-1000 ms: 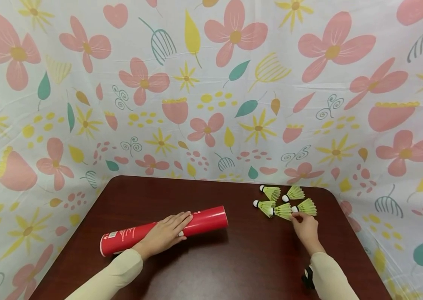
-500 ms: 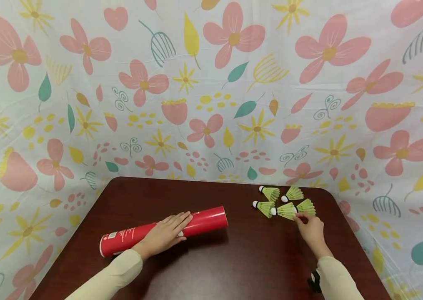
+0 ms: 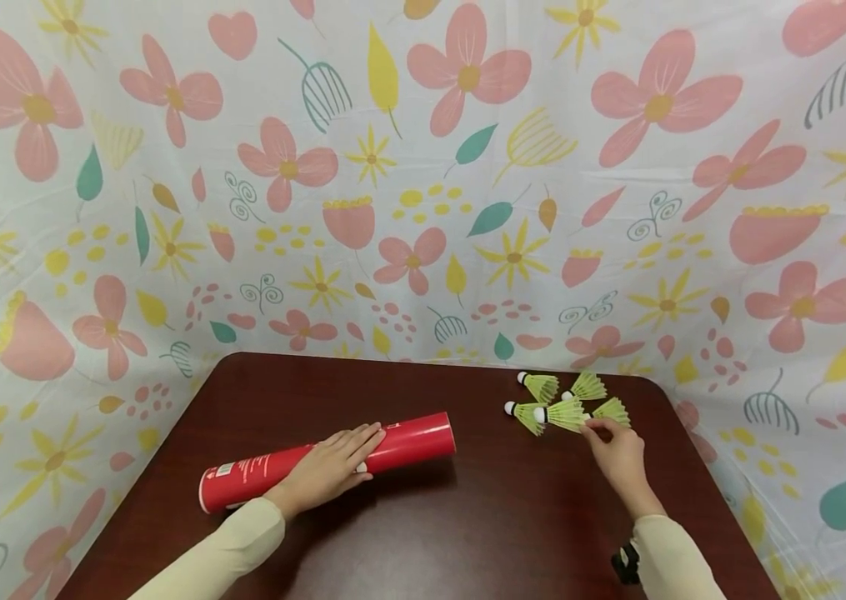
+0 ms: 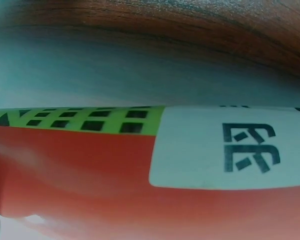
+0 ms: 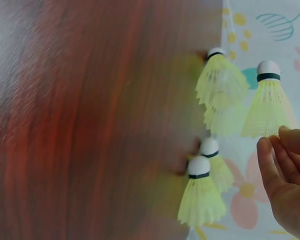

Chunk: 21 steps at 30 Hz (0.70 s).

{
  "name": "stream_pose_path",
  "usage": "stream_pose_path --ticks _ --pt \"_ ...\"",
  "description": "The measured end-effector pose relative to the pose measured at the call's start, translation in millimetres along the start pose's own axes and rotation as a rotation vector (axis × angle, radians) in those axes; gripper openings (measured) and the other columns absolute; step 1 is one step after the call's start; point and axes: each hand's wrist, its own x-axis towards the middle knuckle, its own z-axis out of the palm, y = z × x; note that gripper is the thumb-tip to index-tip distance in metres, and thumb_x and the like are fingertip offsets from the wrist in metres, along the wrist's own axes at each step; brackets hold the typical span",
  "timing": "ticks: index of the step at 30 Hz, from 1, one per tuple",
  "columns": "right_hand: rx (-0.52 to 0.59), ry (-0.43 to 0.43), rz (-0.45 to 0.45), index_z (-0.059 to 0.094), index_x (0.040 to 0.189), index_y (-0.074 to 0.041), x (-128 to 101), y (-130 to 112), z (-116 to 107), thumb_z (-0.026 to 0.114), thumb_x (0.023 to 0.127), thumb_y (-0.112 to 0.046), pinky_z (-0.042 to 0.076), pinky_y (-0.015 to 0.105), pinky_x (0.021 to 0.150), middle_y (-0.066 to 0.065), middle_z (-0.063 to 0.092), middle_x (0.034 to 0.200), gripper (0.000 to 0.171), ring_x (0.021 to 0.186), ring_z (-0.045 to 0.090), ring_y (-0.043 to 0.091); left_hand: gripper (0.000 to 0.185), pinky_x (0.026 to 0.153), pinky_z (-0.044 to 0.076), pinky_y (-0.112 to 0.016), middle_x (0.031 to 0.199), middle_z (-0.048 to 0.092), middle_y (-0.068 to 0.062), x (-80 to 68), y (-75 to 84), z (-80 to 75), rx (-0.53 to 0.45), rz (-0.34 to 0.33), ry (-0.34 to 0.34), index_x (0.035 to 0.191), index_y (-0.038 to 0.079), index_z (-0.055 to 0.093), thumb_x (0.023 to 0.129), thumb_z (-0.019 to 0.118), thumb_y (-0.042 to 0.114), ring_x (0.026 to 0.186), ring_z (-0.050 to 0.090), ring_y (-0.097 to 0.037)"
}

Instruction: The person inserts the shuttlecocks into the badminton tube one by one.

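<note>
A long red tube [image 3: 415,443] lies on the dark wooden table [image 3: 468,533]. My left hand [image 3: 328,467] rests flat on it with straight fingers; the left wrist view shows only the tube's red wall [image 4: 80,175] and a white label [image 4: 225,147] up close. At the far right corner my right hand [image 3: 589,427] pinches the skirt of a yellow-green shuttlecock [image 3: 559,413], held just off the table among several others [image 3: 540,385]. In the right wrist view the pinched shuttlecock [image 5: 267,102] stands cork up above my fingertips [image 5: 282,142].
A floral cloth [image 3: 423,167] walls in the table at the back and both sides. Loose shuttlecocks [image 5: 202,192] lie close to the table's rounded far right corner. A black strap [image 3: 623,565] sits on my right wrist.
My right hand took hold of one shuttlecock by its skirt and raised it slightly, shifting it left. The left hand and the red tube stayed put.
</note>
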Motion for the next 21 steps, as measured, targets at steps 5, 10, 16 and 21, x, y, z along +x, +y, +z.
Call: stream_pose_path --ticks 5,10,16,21 --pt "0.023 0.028 -0.040 0.072 0.094 0.001 1.7 -10.9 6.0 0.072 0.086 -0.007 0.040 0.024 0.049 0.019 0.071 0.089 0.012 0.056 0.056 0.013 0.076 0.104 0.040 -0.041 0.151 0.037 -0.010 -0.1 -0.8 -1.6 0.003 0.002 0.002 0.151 0.009 0.031 0.090 0.067 0.037 0.131 0.045 -0.025" --pt "0.058 0.011 -0.053 0.072 0.093 -0.001 1.4 -20.5 14.8 0.073 0.085 -0.007 0.041 0.023 0.048 0.015 0.071 0.086 0.010 0.058 0.055 0.012 0.076 0.105 0.039 -0.040 0.151 0.037 -0.010 -1.1 -3.1 1.1 0.006 -0.003 0.004 0.151 0.010 0.030 0.090 0.066 0.038 0.132 0.043 -0.024" --pt "0.098 -0.007 -0.064 0.073 0.093 -0.001 -0.4 -34.1 27.4 0.074 0.084 -0.007 0.045 0.022 0.051 0.015 0.071 0.088 0.011 0.064 0.062 0.016 0.077 0.106 0.038 -0.039 0.154 0.033 -0.008 -0.8 -3.3 1.6 0.000 -0.010 -0.007 0.152 0.011 0.027 0.091 0.064 0.039 0.134 0.042 -0.023" --pt "0.147 -0.045 -0.082 0.073 0.094 -0.001 -2.3 -45.8 39.6 0.073 0.084 -0.005 0.050 0.023 0.057 0.014 0.071 0.090 0.011 0.074 0.067 0.024 0.078 0.106 0.039 -0.040 0.153 0.034 -0.009 0.0 -3.4 1.4 0.004 -0.007 -0.010 0.152 0.011 0.028 0.090 0.066 0.038 0.134 0.042 -0.024"
